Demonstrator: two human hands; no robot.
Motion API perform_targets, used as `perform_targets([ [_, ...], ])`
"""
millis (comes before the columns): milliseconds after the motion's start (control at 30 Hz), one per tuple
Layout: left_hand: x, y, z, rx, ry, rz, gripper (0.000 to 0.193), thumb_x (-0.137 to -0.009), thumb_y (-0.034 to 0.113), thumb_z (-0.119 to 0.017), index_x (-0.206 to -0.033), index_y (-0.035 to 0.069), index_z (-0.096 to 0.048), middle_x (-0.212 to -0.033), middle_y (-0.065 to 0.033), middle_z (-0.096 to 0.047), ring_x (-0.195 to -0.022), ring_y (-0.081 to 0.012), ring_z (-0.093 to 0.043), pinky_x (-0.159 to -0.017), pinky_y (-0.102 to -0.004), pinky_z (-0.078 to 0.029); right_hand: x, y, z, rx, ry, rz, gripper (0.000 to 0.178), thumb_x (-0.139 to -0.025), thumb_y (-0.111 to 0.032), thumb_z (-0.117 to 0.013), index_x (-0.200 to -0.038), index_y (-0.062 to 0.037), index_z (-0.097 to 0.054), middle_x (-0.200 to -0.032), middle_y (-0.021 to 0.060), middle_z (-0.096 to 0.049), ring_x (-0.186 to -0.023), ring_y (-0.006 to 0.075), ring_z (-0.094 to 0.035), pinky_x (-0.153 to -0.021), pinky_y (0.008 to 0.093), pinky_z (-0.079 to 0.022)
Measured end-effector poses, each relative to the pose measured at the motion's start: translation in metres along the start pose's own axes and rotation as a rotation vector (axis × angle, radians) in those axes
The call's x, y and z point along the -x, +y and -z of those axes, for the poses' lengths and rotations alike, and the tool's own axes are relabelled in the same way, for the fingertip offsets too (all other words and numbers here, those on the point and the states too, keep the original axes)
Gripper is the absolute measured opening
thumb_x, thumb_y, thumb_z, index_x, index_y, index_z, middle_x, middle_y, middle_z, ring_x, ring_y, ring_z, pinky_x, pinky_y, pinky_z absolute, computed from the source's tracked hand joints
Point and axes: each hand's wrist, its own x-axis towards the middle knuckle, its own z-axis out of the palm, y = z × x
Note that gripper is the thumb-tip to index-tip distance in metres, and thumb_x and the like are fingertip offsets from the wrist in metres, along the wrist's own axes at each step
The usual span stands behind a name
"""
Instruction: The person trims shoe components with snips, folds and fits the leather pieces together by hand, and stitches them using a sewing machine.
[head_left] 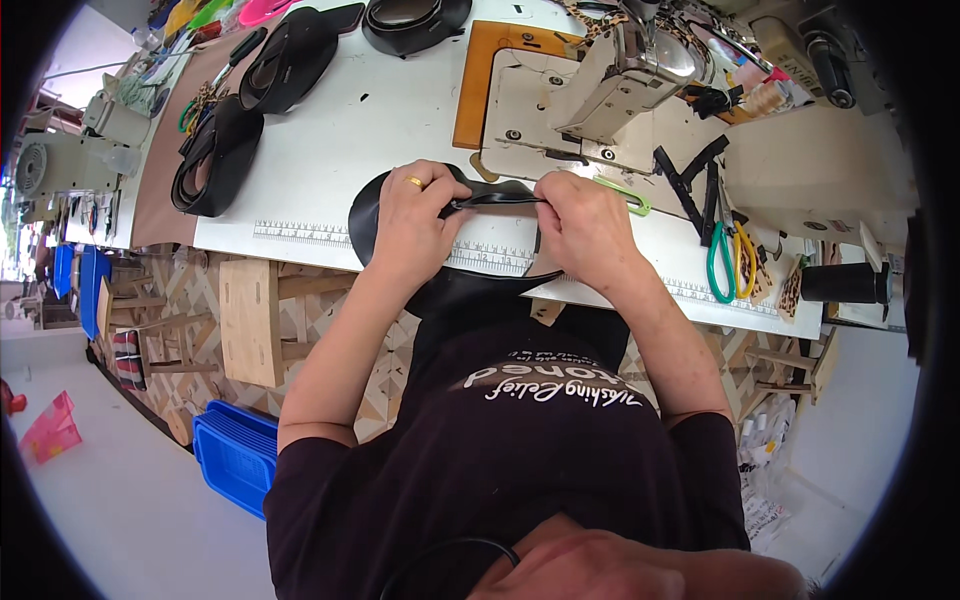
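Note:
A loop of shiny black leather-like material lies over the front edge of the white table and hangs partly against my shirt. On its far side, my left hand pinches the folded edge between thumb and fingers. My right hand grips the same edge a short way to the right. Between the hands, the edge is folded into a narrow dark strip. My fingertips hide the exact grip. A printed ruler strip on the table shows through the loop's opening.
An industrial sewing machine stands beyond my right hand. Scissors with green and yellow handles, black strips and a light-green tool lie to the right. Black looped pieces sit at the far left. Blue trays are below.

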Motion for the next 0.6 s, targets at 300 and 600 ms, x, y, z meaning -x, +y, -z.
perform_targets([
  [300,-0.002,-0.012,-0.005,0.408,0.024,0.125,0.009,-0.078,0.01,-0.067,-0.08,0.002,-0.065,-0.082,-0.0039,-0.06,-0.09,-0.0187,-0.052,-0.081,-0.0318,-0.04,-0.002,0.001,-0.005,0.02,0.054,0.104,0.013,-0.071,0.0,-0.061,-0.082,-0.0032,-0.055,-0.076,0.0106,-0.054,-0.07,0.0298,-0.056,-0.059,0.0387,-0.046],
  [600,-0.013,-0.007,0.012,0.354,-0.237,0.485,0.023,-0.083,0.019,-0.063,-0.085,-0.004,-0.065,-0.075,-0.0067,-0.063,-0.068,-0.011,-0.054,-0.064,-0.0249,-0.045,-0.016,-0.011,-0.008,0.073,-0.128,0.361,0.019,-0.066,0.0,-0.058,-0.085,-0.004,-0.054,-0.08,0.0087,-0.05,-0.078,0.0263,-0.055,-0.061,0.038,-0.047],
])
